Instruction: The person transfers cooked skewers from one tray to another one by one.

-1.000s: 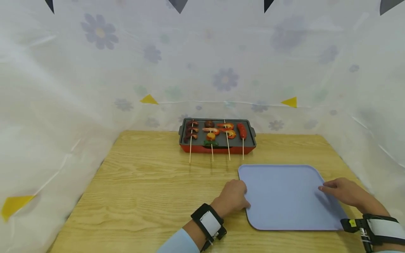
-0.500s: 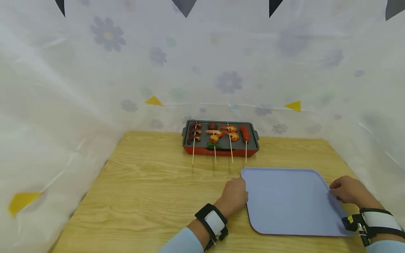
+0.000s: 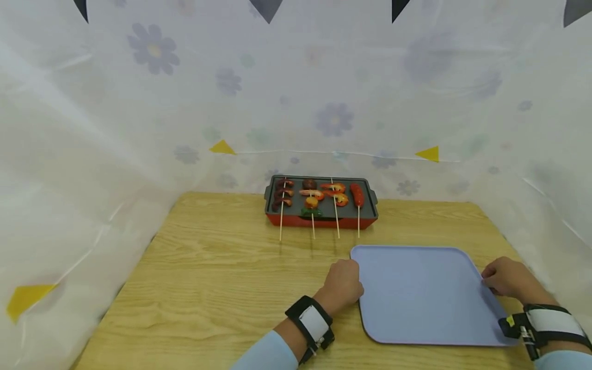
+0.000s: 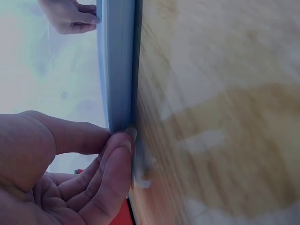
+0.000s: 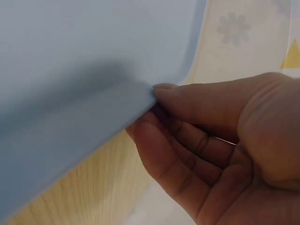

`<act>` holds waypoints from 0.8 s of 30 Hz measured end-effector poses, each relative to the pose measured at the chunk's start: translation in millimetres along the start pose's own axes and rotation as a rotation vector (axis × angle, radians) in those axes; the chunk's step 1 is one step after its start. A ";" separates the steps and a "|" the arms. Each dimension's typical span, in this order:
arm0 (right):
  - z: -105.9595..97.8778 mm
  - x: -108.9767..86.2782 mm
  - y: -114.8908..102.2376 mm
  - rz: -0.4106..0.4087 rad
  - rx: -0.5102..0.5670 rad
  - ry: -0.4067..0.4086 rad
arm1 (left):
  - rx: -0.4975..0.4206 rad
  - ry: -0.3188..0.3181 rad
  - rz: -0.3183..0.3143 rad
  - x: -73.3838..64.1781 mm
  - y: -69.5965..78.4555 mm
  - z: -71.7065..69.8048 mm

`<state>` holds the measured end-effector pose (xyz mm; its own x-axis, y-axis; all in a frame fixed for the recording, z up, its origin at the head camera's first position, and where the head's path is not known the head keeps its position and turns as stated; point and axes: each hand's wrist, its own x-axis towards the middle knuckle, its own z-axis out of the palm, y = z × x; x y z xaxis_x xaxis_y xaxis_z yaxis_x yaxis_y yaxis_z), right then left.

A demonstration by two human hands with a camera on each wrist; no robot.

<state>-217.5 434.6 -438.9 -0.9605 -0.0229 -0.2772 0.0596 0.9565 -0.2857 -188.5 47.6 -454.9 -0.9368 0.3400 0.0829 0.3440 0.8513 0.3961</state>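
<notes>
Currently, the blue tray (image 3: 421,295) lies flat-looking over the right part of the wooden table (image 3: 208,277), held from both ends. Left hand (image 3: 343,282): nearly closed, thumb and fingertips pinching the tray's left edge. Right hand (image 3: 512,277): thumb over the rim, fingers curled below, a close pinch on the opposite edge. Whether the tray is fully borne by the wood or slightly raised, cannot tell.

Beyond it, near the table's far edge, a red-and-black grill (image 3: 296,222) carries skewers (image 3: 341,199), stick ends overhanging its front; tray and grill stand apart.

Step in hand, as judged: handling the tray by its two ends, either to lift or to place it. The next move calls for both hands acting together, keeping the rims level and the tray's far edge off the overhanging sticks.
</notes>
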 end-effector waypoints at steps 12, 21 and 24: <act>6.6 -2.8 -3.4 -0.009 0.031 0.002 | 0.020 -0.017 0.013 -4.5 -7.1 -5.2; 10.5 -4.7 -10.2 -0.021 0.038 -0.021 | 0.036 -0.071 -0.010 -7.4 -13.8 -9.2; 12.2 -4.3 -13.5 -0.038 0.043 -0.017 | 0.020 -0.071 -0.021 -8.4 -17.8 -12.1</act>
<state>-210.8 418.2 -445.0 -0.9576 -0.0642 -0.2810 0.0353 0.9414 -0.3353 -187.5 24.7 -451.5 -0.9373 0.3485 0.0095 0.3259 0.8663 0.3786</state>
